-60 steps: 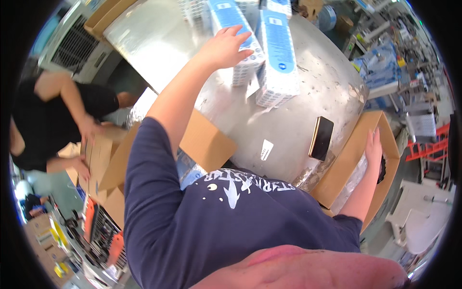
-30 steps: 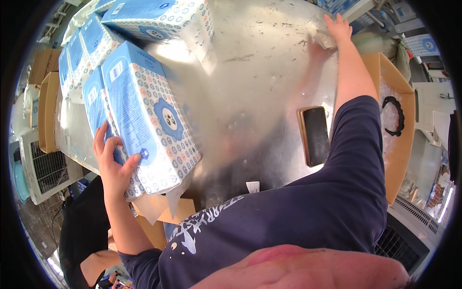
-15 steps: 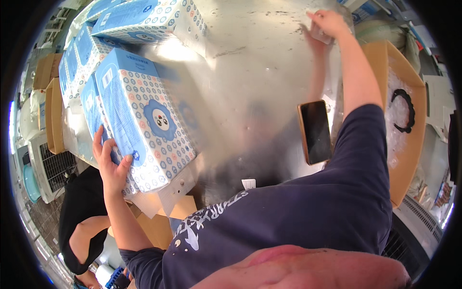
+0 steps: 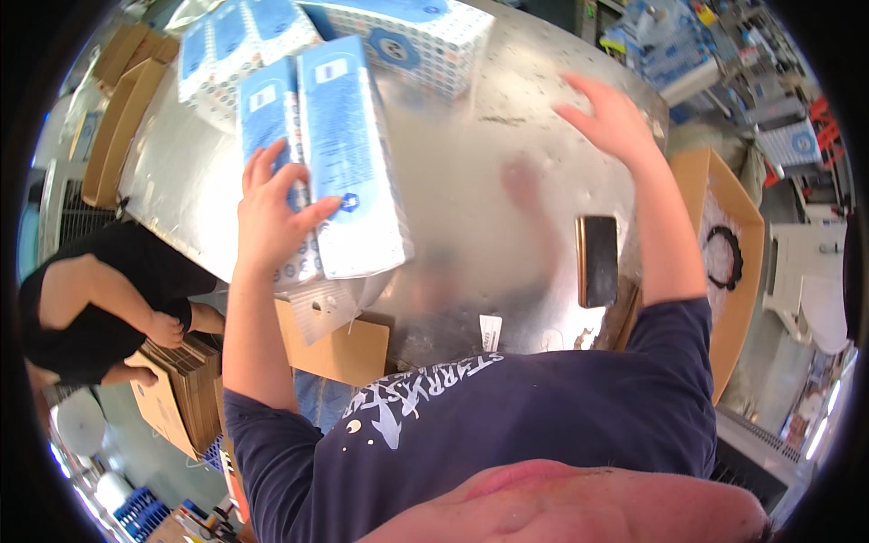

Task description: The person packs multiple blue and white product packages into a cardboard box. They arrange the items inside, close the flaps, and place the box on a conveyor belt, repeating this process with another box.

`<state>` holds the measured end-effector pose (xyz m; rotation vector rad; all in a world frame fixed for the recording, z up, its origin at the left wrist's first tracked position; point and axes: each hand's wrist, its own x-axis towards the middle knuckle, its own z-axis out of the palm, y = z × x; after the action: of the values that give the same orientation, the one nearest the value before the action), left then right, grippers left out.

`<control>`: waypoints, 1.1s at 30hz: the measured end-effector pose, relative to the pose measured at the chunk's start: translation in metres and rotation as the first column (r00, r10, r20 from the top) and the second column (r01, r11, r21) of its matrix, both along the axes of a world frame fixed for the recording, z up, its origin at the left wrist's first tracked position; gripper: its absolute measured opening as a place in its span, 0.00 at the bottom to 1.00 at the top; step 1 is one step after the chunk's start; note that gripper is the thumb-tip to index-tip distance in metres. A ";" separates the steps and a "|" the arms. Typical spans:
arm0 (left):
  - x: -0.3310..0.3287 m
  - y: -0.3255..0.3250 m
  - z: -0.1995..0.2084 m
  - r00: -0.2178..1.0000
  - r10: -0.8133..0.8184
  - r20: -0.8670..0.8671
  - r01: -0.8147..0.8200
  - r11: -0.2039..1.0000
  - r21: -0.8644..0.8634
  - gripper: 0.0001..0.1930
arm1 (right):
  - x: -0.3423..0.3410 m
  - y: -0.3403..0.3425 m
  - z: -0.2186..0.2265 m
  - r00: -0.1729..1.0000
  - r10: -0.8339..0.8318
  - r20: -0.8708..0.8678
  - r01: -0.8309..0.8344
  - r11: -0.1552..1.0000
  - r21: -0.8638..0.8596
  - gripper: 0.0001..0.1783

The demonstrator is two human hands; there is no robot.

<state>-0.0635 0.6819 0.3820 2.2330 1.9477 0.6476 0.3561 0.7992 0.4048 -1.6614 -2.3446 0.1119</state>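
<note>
Two long blue-and-white plastic-wrapped packs, which look like tissue packs, lie side by side at the left of a shiny metal table. My left hand rests on them with fingers spread. Its fingertips touch the left pack, while the thumb lies on the right pack. My right hand is over the table's far right part, thumb and fingers apart, nothing in it. Behind the two packs are several similar ones, including a larger pack with a printed blue badge.
A dark-screened phone lies near the table's right edge. Beyond it stands an open cardboard box with clear plastic inside and a black ring. At left, another person handles a stack of flat cardboard.
My right hand has come nearer and opened from bent, gathered fingers. The view has shifted; the two packs now show their blue tops more, with my left hand still on them.
</note>
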 end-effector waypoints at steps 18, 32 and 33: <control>0.017 -0.036 0.003 0.989 0.082 0.120 -0.038 0.942 -0.332 0.57 | -0.141 -0.117 -0.002 0.942 0.311 0.125 -0.259 0.913 -0.317 0.46; -0.003 -0.129 -0.039 0.313 0.242 0.918 0.264 0.907 -0.329 0.36 | -0.084 -0.054 -0.110 0.313 -0.407 -0.858 -0.744 0.456 -0.488 0.40; -0.021 -0.130 -0.024 0.356 0.193 0.915 0.220 0.934 -0.282 0.36 | -0.102 -0.034 -0.102 0.241 -0.414 -0.878 -0.843 0.359 -0.400 0.39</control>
<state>-0.0849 0.5521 0.3584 1.1036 1.2268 1.1195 0.2545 0.7654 0.3025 -0.6278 -1.3014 2.2346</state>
